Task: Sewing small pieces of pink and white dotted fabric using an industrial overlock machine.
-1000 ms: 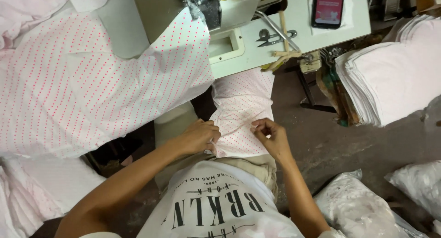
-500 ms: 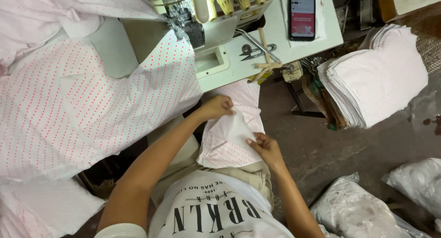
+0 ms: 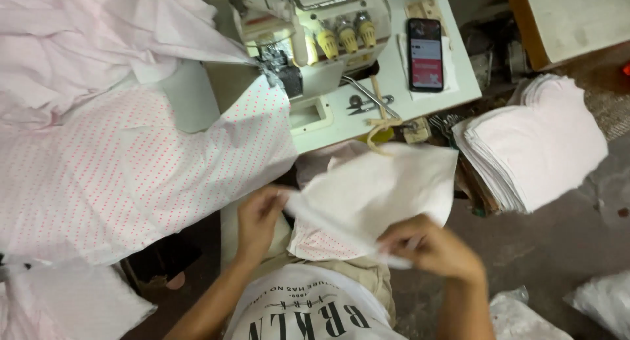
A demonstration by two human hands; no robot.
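A white fabric piece (image 3: 377, 192) with faint pink dots is spread in the air above my lap. My left hand (image 3: 259, 215) pinches its left corner. My right hand (image 3: 430, 248) grips its lower edge near the right. Under it, on my lap, lies another dotted piece (image 3: 315, 245). The lifted piece hangs just in front of the sewing machine (image 3: 308, 45) on the white table (image 3: 400, 97).
A large pink-dotted cloth (image 3: 131, 176) covers the left side of the table. A phone (image 3: 425, 55) and small scissors (image 3: 367, 102) lie on the table's right part. A stack of pale pink cut pieces (image 3: 538, 143) sits at the right. Plastic bags (image 3: 600, 300) lie on the floor.
The view has tilted up toward the machine. My hands have lifted the fabric piece off my lap and spread it wide; my right hand moved right and down.
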